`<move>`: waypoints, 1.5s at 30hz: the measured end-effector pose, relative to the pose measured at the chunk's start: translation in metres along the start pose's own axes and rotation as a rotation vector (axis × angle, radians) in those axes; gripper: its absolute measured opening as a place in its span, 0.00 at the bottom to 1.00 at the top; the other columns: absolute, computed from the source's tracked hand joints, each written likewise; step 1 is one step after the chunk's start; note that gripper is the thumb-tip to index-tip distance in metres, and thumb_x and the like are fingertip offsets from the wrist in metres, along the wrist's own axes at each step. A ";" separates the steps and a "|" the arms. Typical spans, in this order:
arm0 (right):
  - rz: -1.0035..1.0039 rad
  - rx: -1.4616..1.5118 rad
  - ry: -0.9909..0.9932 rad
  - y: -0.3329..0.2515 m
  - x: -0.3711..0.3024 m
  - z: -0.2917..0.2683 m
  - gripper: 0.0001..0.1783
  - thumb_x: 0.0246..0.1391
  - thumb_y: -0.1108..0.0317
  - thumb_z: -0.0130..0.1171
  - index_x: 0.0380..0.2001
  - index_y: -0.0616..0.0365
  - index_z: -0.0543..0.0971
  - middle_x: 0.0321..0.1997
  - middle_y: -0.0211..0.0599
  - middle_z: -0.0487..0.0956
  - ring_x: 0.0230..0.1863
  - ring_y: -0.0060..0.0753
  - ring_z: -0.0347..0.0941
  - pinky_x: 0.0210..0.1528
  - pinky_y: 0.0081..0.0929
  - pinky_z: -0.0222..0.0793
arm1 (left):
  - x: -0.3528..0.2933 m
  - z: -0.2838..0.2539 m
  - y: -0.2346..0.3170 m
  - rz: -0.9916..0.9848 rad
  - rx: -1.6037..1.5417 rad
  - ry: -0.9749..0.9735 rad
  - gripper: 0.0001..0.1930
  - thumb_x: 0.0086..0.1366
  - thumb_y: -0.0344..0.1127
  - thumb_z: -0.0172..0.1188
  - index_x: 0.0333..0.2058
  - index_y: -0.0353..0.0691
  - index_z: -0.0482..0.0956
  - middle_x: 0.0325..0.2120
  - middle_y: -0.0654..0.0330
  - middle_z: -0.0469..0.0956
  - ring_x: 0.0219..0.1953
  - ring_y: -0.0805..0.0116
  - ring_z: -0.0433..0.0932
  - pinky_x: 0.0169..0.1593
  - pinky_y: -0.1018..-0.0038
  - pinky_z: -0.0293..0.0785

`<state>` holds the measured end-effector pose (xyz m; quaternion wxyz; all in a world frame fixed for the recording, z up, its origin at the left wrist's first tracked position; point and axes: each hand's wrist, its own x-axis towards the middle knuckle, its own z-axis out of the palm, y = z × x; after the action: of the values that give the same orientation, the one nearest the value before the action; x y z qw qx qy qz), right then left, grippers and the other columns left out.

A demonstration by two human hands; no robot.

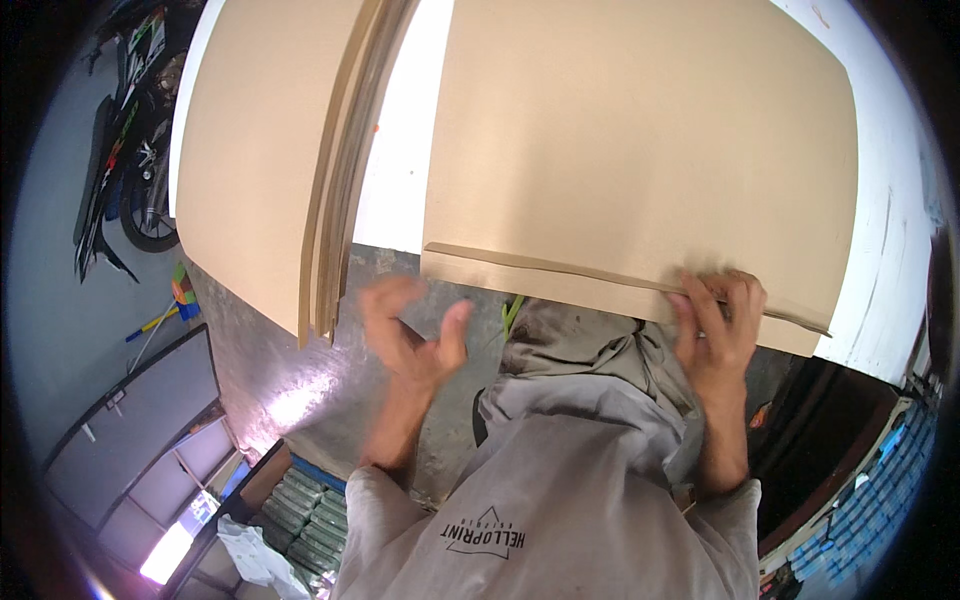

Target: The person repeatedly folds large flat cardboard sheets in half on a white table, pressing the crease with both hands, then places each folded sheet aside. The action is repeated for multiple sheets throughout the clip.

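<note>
A large brown cardboard sheet (640, 130) lies on the white table in front of me. Along its near edge runs a narrow cardboard flap (560, 282), which overhangs the table slightly. My right hand (722, 318) is on the right part of this flap, fingers bent over it and thumb against it. My left hand (408, 335) is in the air, just left of the sheet's near left corner. It is slightly blurred, with the thumb apart from the fingers and nothing in it.
A stack of cardboard sheets (265, 150) lies on the left of the white table (390, 190), reaching past its near edge. A motorcycle (140, 160) stands farther left. Wrapped bundles (300, 510) are at the lower left, a blue stack (860, 500) at the lower right.
</note>
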<state>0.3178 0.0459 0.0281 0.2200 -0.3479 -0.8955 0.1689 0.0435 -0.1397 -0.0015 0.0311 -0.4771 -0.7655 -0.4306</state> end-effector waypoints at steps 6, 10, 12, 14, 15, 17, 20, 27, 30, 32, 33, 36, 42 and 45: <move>0.011 0.064 0.253 0.001 -0.019 -0.013 0.13 0.46 0.83 0.72 0.37 0.62 0.85 0.35 0.43 0.78 0.38 0.48 0.76 0.39 0.42 0.72 | -0.007 0.000 0.090 0.220 -0.138 -0.128 0.17 0.58 0.42 0.79 0.37 0.41 0.82 0.39 0.58 0.85 0.42 0.60 0.82 0.46 0.68 0.77; -0.050 0.182 0.155 -0.035 -0.016 -0.019 0.12 0.48 0.84 0.71 0.38 0.65 0.84 0.36 0.44 0.79 0.39 0.49 0.77 0.40 0.43 0.74 | 0.039 0.007 0.140 0.620 0.266 -0.335 0.12 0.65 0.46 0.69 0.40 0.45 0.82 0.40 0.62 0.82 0.46 0.63 0.79 0.51 0.67 0.73; 0.005 0.256 0.231 -0.047 -0.016 -0.028 0.11 0.51 0.84 0.70 0.39 0.66 0.84 0.37 0.44 0.79 0.40 0.50 0.78 0.43 0.44 0.75 | 0.060 0.021 0.142 0.636 0.226 -0.508 0.12 0.66 0.46 0.65 0.42 0.47 0.83 0.38 0.63 0.80 0.45 0.63 0.78 0.51 0.67 0.73; 0.014 0.166 0.337 -0.050 -0.023 -0.041 0.11 0.56 0.81 0.69 0.43 0.65 0.83 0.42 0.46 0.79 0.45 0.52 0.78 0.49 0.47 0.75 | 0.072 0.029 0.137 0.714 0.272 -0.774 0.13 0.62 0.45 0.68 0.42 0.47 0.85 0.35 0.63 0.79 0.42 0.63 0.79 0.47 0.65 0.75; -0.046 0.091 0.436 -0.049 -0.030 -0.050 0.13 0.57 0.80 0.67 0.46 0.64 0.81 0.45 0.46 0.77 0.48 0.53 0.76 0.52 0.50 0.75 | 0.079 0.032 0.133 0.650 0.092 -0.690 0.12 0.62 0.44 0.69 0.41 0.46 0.85 0.34 0.62 0.79 0.40 0.62 0.79 0.46 0.64 0.76; -0.087 -0.024 0.547 -0.046 -0.051 -0.070 0.18 0.59 0.76 0.63 0.53 0.60 0.76 0.51 0.45 0.73 0.54 0.53 0.73 0.57 0.56 0.72 | 0.092 0.035 0.131 0.502 -0.182 -0.726 0.10 0.64 0.41 0.71 0.39 0.43 0.85 0.32 0.61 0.78 0.37 0.59 0.79 0.43 0.63 0.77; -0.103 -0.007 0.661 -0.037 -0.080 -0.085 0.20 0.60 0.74 0.57 0.56 0.56 0.72 0.52 0.45 0.70 0.57 0.52 0.69 0.60 0.58 0.70 | 0.147 0.028 0.126 0.110 -0.485 -0.524 0.05 0.68 0.35 0.68 0.36 0.41 0.85 0.33 0.63 0.83 0.37 0.68 0.82 0.42 0.68 0.79; -0.025 0.100 0.694 -0.002 -0.109 -0.079 0.22 0.61 0.80 0.54 0.59 0.61 0.71 0.57 0.52 0.70 0.58 0.52 0.68 0.60 0.53 0.69 | 0.261 -0.106 0.099 -0.071 -0.769 0.690 0.05 0.70 0.27 0.69 0.42 0.34 0.86 0.39 0.61 0.86 0.42 0.73 0.82 0.52 0.75 0.79; 0.059 0.169 0.716 0.007 -0.118 -0.068 0.21 0.62 0.84 0.54 0.59 0.66 0.72 0.58 0.53 0.71 0.59 0.52 0.69 0.62 0.50 0.70 | 0.243 -0.154 0.105 0.427 -0.413 1.031 0.04 0.69 0.24 0.69 0.41 0.32 0.87 0.38 0.58 0.86 0.39 0.71 0.84 0.45 0.75 0.82; 0.112 0.222 0.722 0.009 -0.121 -0.059 0.20 0.63 0.84 0.54 0.58 0.68 0.73 0.58 0.54 0.71 0.60 0.52 0.69 0.62 0.49 0.70 | 0.228 -0.170 0.109 0.598 -0.130 1.070 0.04 0.69 0.23 0.69 0.41 0.31 0.88 0.37 0.57 0.86 0.37 0.71 0.84 0.41 0.75 0.82; 0.141 0.250 0.721 0.009 -0.121 -0.055 0.19 0.63 0.84 0.54 0.57 0.68 0.73 0.58 0.54 0.71 0.60 0.53 0.69 0.63 0.49 0.70 | 0.226 -0.174 0.107 0.607 0.025 1.048 0.04 0.68 0.23 0.70 0.40 0.31 0.88 0.37 0.56 0.86 0.36 0.71 0.84 0.40 0.74 0.82; 0.167 0.293 0.724 0.009 -0.118 -0.047 0.17 0.63 0.84 0.55 0.55 0.69 0.75 0.56 0.54 0.73 0.59 0.52 0.70 0.61 0.48 0.70 | 0.241 -0.182 0.082 0.747 0.458 0.802 0.05 0.65 0.22 0.70 0.39 0.35 0.90 0.34 0.55 0.86 0.34 0.68 0.85 0.39 0.73 0.80; 0.135 0.352 0.607 0.013 -0.109 -0.045 0.15 0.63 0.83 0.57 0.52 0.68 0.76 0.50 0.52 0.75 0.53 0.51 0.72 0.55 0.47 0.70 | 0.230 -0.137 -0.063 0.234 0.567 0.092 0.09 0.63 0.20 0.65 0.39 0.38 0.89 0.28 0.51 0.79 0.29 0.54 0.81 0.35 0.63 0.77; 0.172 0.439 0.575 0.010 -0.109 -0.042 0.14 0.62 0.83 0.57 0.51 0.68 0.77 0.49 0.52 0.76 0.51 0.51 0.72 0.55 0.46 0.70 | 0.187 -0.097 -0.119 0.068 0.463 -0.056 0.06 0.67 0.27 0.66 0.39 0.37 0.89 0.33 0.50 0.83 0.33 0.51 0.84 0.41 0.61 0.79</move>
<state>0.4167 -0.0168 0.0289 0.5171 -0.3996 -0.7071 0.2701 -0.1837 -0.0960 0.0702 0.1328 -0.4945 -0.8280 -0.2287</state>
